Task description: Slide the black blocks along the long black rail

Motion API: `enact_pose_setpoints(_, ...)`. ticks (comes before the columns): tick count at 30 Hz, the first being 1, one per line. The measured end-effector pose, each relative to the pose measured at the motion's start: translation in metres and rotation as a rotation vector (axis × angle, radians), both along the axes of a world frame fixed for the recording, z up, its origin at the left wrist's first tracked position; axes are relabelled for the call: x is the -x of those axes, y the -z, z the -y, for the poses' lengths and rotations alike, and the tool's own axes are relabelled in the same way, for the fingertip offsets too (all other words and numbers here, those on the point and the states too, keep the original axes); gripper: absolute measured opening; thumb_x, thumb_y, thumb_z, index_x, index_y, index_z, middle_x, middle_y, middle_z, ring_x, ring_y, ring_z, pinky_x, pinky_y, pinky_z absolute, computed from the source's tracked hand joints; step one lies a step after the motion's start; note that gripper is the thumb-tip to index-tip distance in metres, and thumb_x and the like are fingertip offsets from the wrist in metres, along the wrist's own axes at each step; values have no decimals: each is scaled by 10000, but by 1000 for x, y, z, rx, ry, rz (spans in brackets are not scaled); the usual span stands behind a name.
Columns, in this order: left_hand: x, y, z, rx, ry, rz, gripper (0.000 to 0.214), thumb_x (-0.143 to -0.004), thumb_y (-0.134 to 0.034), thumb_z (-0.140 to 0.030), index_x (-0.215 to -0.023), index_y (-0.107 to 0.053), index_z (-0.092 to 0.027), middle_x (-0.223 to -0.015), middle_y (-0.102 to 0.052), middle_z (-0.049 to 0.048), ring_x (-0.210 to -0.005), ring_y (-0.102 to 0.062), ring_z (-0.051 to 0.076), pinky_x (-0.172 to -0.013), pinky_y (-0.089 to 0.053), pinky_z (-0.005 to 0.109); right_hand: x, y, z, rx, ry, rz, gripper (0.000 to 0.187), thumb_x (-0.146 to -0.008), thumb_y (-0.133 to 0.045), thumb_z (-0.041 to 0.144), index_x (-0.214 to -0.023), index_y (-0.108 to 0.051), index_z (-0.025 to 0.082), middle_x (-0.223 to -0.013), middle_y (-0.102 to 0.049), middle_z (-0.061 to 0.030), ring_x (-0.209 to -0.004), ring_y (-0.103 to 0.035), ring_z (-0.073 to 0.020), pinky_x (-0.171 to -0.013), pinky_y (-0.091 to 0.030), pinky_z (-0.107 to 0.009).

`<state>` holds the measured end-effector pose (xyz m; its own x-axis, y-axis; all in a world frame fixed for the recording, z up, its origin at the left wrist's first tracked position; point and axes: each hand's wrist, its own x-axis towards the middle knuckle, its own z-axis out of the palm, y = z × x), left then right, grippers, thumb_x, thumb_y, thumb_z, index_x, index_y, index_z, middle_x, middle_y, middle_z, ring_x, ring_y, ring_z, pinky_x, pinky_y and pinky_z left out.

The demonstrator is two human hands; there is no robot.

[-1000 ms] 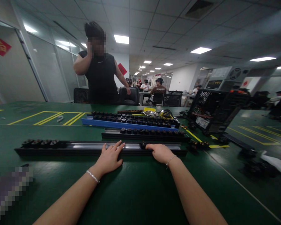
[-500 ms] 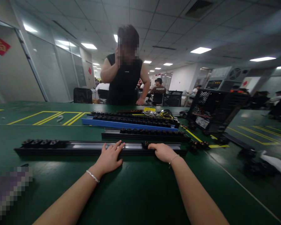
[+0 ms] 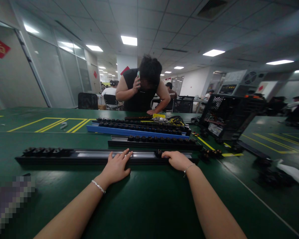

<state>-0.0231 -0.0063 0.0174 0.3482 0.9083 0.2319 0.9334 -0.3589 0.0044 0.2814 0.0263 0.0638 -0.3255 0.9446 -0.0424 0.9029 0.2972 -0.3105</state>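
Observation:
A long black rail (image 3: 89, 155) with a silvery channel lies across the green table (image 3: 144, 199) in front of me. Several black clips (image 3: 46, 151) sit at its left end. My left hand (image 3: 116, 167) rests flat on the rail's near edge, fingers stretched out. My right hand (image 3: 177, 160) is on the rail further right, fingers curled round a small black clip (image 3: 159, 153) in the channel.
Two more rails with clips, one black (image 3: 151, 142) and one on a blue base (image 3: 137, 130), lie behind. A black open-frame case (image 3: 226, 118) stands at the right with loose black parts (image 3: 211, 154) near it. A person in black (image 3: 142, 89) leans over the far edge.
My right hand has slid the small clip to the right along the rail. My left hand has stayed put. The person opposite has walked right and bent down over the table.

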Motion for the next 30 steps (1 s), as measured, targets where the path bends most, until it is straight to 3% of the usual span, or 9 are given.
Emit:
enact_pose_setpoints(5, -2, -1, 0, 3, -8, -8, 700, -747, -493, -388, -1410, -300, -272, -1495, -296, 86, -1226, -442, 334, -1036, -134, 645, -5, 8, -2, -103, -53, -119, 385, -710, -419, 116, -924, -712, 245, -1072, -662, -5, -1010, -573, -160, -924, -389, -272)
enact_pose_setpoints(8, -2, -2, 1, 6, -7, -2, 696, -749, -486, -383, -1409, -303, -259, -1495, -296, 86, -1213, -451, 327, -1029, -141, 649, 0, 21, -2, -269, 37, -236, 294, -757, -423, 162, -798, -710, 210, -1027, -664, -25, -987, -570, -150, -935, -388, -269)
enact_pose_setpoints(12, -3, -3, 2, 5, -5, 4, 689, -755, -474, -382, -1409, -303, -255, -1495, -298, 85, -1214, -447, 326, -1029, -146, 648, 22, 34, 1, -426, 247, -282, 334, -830, -458, 324, -1082, -643, 206, -1125, -631, -50, -1062, -531, -184, -956, -371, -336)
enact_pose_setpoints(14, -3, -4, 2, 16, -10, 6, 694, -754, -478, -394, -1411, -301, -259, -1496, -296, 84, -1223, -438, 329, -1035, -136, 645, 34, 37, 1, -424, 259, -264, 378, -843, -467, 384, -1168, -599, 242, -1187, -604, -44, -1102, -508, -190, -972, -348, -359)
enact_pose_setpoints(18, -3, -4, 1, 31, -15, 9, 697, -753, -485, -403, -1411, -298, -273, -1502, -284, 79, -1236, -425, 325, -1043, -126, 638, 48, 38, 2, -409, 311, -216, 321, -839, -479, 406, -1094, -634, 286, -1174, -609, -18, -1115, -491, -200, -991, -310, -394)
enact_pose_setpoints(30, -1, -4, 1, 26, -2, 13, 690, -757, -479, -401, -1409, -303, -264, -1499, -288, 84, -1219, -441, 326, -1036, -131, 644, 47, 32, 1, -389, 322, -200, 268, -802, -511, 368, -1011, -657, 285, -1157, -610, -13, -1099, -485, -203, -983, -303, -402)
